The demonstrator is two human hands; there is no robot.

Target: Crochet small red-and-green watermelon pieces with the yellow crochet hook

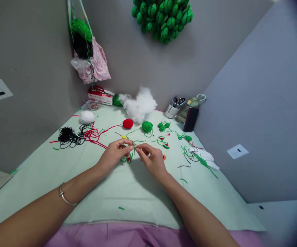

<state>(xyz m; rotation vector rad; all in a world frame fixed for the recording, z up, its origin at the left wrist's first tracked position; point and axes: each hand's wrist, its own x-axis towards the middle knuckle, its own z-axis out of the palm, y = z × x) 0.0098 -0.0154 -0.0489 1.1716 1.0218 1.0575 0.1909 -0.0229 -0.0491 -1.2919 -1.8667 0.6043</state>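
Note:
My left hand (114,154) and my right hand (152,159) meet above the middle of the table, fingertips almost touching. Both pinch a strand of green yarn (134,151), whose end hangs between them. Just below the left fingers shows a small red and green crocheted piece (129,158); whether it joins the held strand I cannot tell. A crochet hook with a yellow handle (124,137) lies right behind the left fingertips. Beside the right hand an orange thing (164,157) peeks out, mostly hidden. Another red and green crocheted piece (166,145) rests behind that hand.
Behind the hands sit a red yarn ball (128,124), a green yarn ball (147,127) and white stuffing (141,104). Tangled black yarn (70,136) lies left. Green scraps (206,163), a pen cup (172,110) and a phone (191,119) are to the right.

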